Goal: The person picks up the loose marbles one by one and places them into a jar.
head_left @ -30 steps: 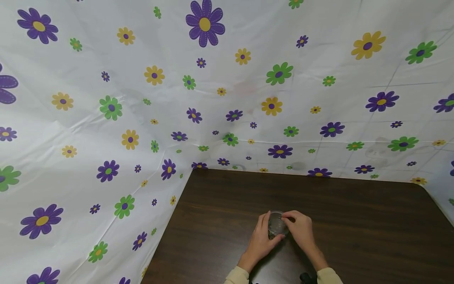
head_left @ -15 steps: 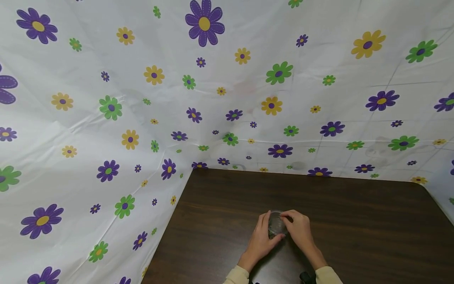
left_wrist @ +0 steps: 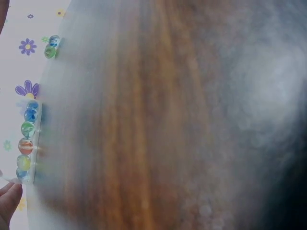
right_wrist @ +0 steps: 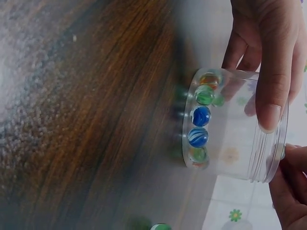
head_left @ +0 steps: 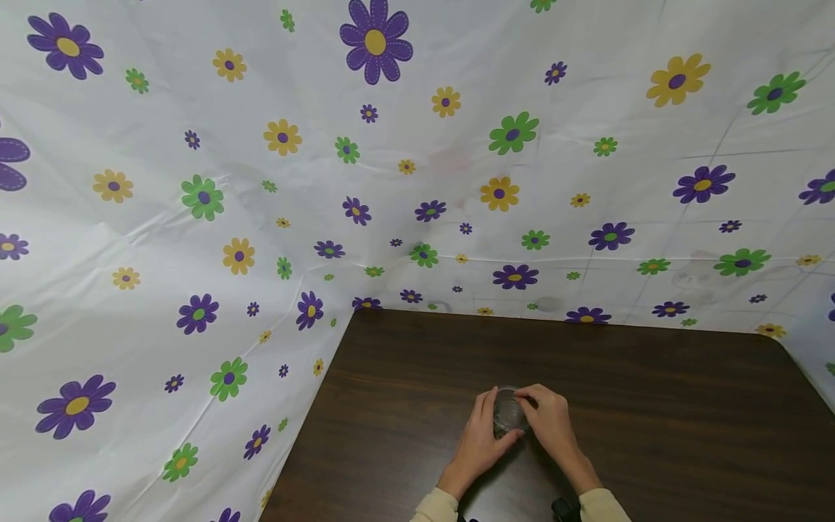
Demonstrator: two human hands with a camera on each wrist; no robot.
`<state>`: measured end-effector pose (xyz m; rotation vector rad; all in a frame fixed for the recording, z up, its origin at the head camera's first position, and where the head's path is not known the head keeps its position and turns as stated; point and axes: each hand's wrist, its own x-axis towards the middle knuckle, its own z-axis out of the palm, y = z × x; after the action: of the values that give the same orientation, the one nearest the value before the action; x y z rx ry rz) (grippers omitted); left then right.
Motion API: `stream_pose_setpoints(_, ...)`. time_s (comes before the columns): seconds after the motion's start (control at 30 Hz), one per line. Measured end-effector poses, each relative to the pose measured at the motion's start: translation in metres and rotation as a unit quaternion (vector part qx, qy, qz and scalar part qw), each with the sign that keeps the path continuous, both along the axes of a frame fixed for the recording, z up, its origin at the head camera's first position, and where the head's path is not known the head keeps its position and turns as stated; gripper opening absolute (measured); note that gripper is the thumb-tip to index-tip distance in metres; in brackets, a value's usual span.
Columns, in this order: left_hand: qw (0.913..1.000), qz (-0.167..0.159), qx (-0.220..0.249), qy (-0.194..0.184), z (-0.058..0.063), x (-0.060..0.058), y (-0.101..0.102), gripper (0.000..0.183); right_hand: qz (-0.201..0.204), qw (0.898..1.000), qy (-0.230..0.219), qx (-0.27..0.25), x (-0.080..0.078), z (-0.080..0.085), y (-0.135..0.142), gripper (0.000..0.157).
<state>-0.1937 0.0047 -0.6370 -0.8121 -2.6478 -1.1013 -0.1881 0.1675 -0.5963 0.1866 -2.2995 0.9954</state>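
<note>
Nothing has shifted much since a second ago; both hands stay wrapped about the jar (head_left: 508, 415), with only a slight drift of the view; the jar, clear plastic, stands upright on a dark wooden table (head_left: 652, 406), near the middle of its near edge and well apart from the far edge; the left hand (head_left: 479, 444) curls round the jar's left side, thumb lying across the wall in the right wrist view (right_wrist: 273, 57); the right hand (head_left: 553, 422) pinches the jar's rim on the right, fingertips at the open mouth; marbles (right_wrist: 199, 120) lie in a row on the jar's bottom, green, blue, striped blue and orange among them; one more green marble (right_wrist: 160, 226) shows at the bottom of the right wrist view, outside the jar; the left wrist view is mostly blurred, with the marbles seen at its left edge; cream sleeves (head_left: 435, 506) cover both wrists; a white sheet (head_left: 196, 217) printed with purple, yellow and green flowers hangs behind and to the left of the table.
</note>
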Motion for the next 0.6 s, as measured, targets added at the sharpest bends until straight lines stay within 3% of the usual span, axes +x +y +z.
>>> stream_pose_setpoints(0.6,1.0000,-0.001,0.002,0.007,-0.0011,-0.0002,-0.0006,0.082,-0.005,1.000,0.017,0.006,-0.0002,-0.0008,-0.0005,0.023)
